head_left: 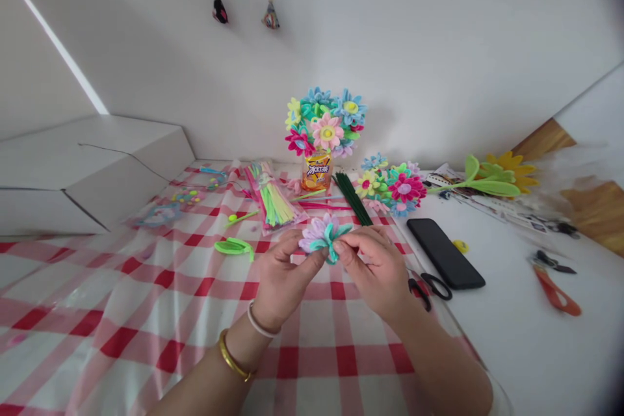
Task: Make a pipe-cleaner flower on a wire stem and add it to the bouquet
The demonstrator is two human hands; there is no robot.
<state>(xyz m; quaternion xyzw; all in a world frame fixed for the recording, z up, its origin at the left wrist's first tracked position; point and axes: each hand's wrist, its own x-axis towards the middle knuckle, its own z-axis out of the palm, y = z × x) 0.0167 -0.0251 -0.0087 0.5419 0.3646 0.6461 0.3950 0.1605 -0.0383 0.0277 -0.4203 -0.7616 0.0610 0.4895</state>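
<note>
Both hands meet over the checked tablecloth around a small pipe-cleaner flower [319,233] with lilac petals and teal loops on its near side. My left hand [283,270] pinches the flower from the left between thumb and fingers. From the right, my right hand [377,266] grips a teal loop with thumb and forefinger. The flower's underside is partly covered by the fingers. A bright green pipe-cleaner leaf [234,246] lies left of my left hand. Black-handled scissors [436,287] rest beside my right wrist, with their blades mostly hidden.
Behind the hands, finished flowers [327,131] stand in an orange drink container [316,173]. A bag of pipe cleaners [273,198], dark green stems [351,198] and a second flower bunch [397,185] lie nearby. A black phone [445,253] and orange-handled tool [556,289] are right; a white box [92,172] is left.
</note>
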